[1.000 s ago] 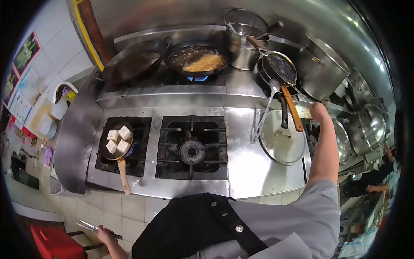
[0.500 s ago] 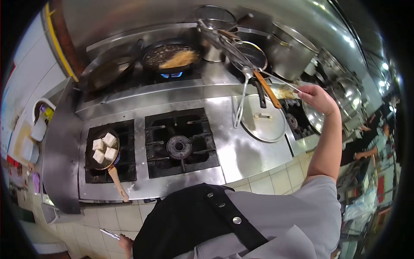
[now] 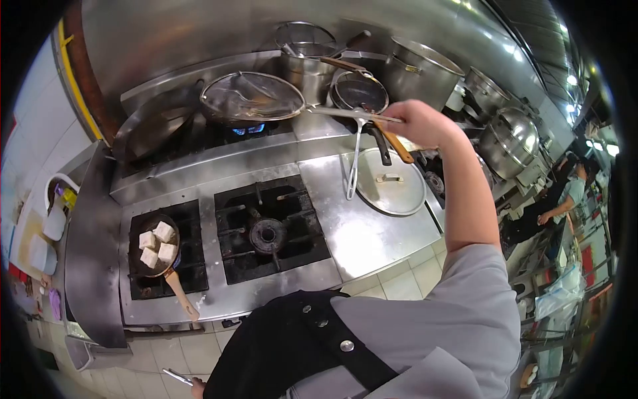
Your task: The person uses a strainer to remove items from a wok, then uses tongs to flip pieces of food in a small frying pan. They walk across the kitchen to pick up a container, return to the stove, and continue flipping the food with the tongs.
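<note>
My right hand (image 3: 425, 123) is closed around the long handle of a round mesh splatter screen (image 3: 226, 100). The screen lies over the wok on the back burner, where a blue flame (image 3: 248, 129) burns; the wok's contents are mostly hidden beneath the mesh. Low in the view, my left hand (image 3: 198, 386) grips a thin metal utensil that looks like tongs (image 3: 176, 376), held down beside the apron; most of that hand is hidden. A small frying pan (image 3: 151, 269) with several white blocks (image 3: 158, 243) sits on the front left burner, its wooden handle pointing toward me.
An unlit front burner (image 3: 268, 236) stands in the middle. To its right lie a flat lid (image 3: 392, 189) and a metal ladle (image 3: 354, 163). A large pot (image 3: 422, 73) and strainers over a pot (image 3: 309, 80) stand behind. A dark wok (image 3: 149, 133) sits back left. Another person (image 3: 565, 199) is at far right.
My right hand has swung the splatter screen left and down, from raised beside the pots to over the wok. The frying pan stays put, and my left hand still holds the metal utensil low.
</note>
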`<state>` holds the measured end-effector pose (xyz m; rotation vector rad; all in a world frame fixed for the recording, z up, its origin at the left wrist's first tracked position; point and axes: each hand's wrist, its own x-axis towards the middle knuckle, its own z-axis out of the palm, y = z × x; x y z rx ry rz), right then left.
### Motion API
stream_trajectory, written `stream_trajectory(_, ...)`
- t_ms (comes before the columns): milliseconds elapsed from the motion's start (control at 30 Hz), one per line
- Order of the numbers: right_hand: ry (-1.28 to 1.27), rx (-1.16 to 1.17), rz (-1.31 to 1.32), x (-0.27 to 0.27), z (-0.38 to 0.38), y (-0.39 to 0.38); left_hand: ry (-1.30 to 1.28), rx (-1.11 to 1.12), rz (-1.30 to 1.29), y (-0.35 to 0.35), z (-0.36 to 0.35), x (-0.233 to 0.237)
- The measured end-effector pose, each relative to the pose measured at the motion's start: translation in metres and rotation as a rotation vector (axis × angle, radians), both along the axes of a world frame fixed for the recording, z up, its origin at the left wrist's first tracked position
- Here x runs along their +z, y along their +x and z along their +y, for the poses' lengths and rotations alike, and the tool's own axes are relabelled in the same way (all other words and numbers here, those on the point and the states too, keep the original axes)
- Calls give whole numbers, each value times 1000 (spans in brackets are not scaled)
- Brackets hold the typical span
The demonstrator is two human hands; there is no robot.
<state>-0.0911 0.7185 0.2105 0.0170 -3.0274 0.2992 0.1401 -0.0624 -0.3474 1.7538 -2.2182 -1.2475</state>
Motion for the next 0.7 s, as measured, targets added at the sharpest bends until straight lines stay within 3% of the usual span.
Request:
stream_trajectory(67, -68, -232, -63, 36, -42, -7, 7, -42, -46, 13, 1, -9)
stream_trajectory(100, 44, -103, 37, 35, -24, -30, 9, -56, -64, 20, 3, -11)
stream_trajectory(200, 330, -142, 230, 59, -32, -67, 60, -22, -69, 42, -1, -27)
stream_trajectory(267, 414, -275, 263, 74, -54, -84, 32, -122, -134, 46, 6, -28)
stream_trajectory(300, 607, -243, 356, 73, -47, -102, 24, -142, -147, 47, 9, -28)
stream_trajectory(400, 672, -301, 308, 77, -35, -152, 27, -211, -172, 42, 19, -25)
stream_trajectory(433, 585, -340, 242, 81, -35, -162, 21, -247, -181, 35, 20, -26)
stream_trajectory(467, 535, -337, 103, 85, -41, -161, 15, -284, -186, 25, 22, -27)
stream_trajectory(500, 609, -261, 43, 73, 0, -221, 13, -318, -196, 13, 29, -29)
stream_trajectory(533, 762, 45, 32, 64, 12, -239, 9, -353, -204, 3, 34, -30)
stream_trajectory(567, 112, -239, -37, 56, -18, -201, 2, -384, -213, -6, 37, -30)
stream_trajectory(600, -18, -183, 1, 46, -41, -165, -3, -415, -221, -13, 39, -29)
stream_trajectory(667, -170, -285, -72, -7, -38, -185, -19, -468, -233, -20, 38, -27)
stream_trajectory(700, -87, -267, -83, -30, -43, -190, -20, -489, -238, -20, 36, -28)
